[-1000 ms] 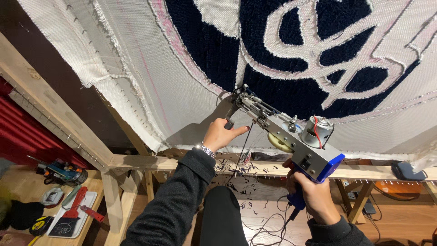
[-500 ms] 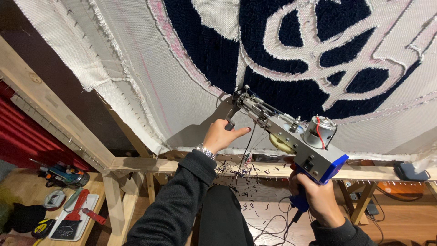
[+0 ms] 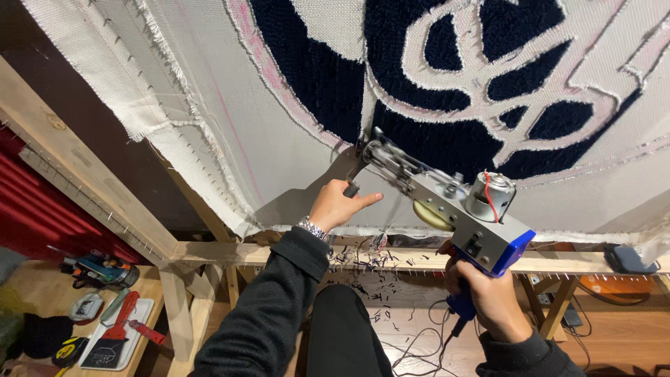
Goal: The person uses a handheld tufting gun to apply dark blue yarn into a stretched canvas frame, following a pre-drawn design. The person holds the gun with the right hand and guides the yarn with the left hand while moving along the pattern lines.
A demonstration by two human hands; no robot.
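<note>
**Tufting gun up against the cloth, both hands on it**

Looking down from head height here. The tufting gun (image 3: pixel 447 209) sits about mid-frame, angled up and to the left, with its needle end pressed right against the stretched backing cloth (image 3: pixel 279 139). The tip meets the cloth at the lower edge of a dark navy tufted patch (image 3: pixel 419 143), just where the navy borders the bare off-white weave.

The right hand (image 3: pixel 485 293) is clenched around the blue handle at the gun's lower end, fingers wrapped tight, with a cord hanging down below the fist. The left hand (image 3: pixel 342 206) is up front, gripping the small black front handle near the needle; the index finger is stretched out toward the gun body instead of curled. There's a metal wristwatch (image 3: pixel 313 229) peeking out from the dark sleeve on that arm.

On top of the gun body you can see the little round motor (image 3: pixel 490 195) with a red wire on it.

The cloth is tacked onto a wooden frame (image 3: pixel 91 181), and the bottom rail runs across just under the hands. Lots of dark yarn snippets (image 3: pixel 370 279) lie scattered on the floor below it. Off to the lower left there's a small table with red-handled tools (image 3: pixel 118 324) lying on it.
</note>
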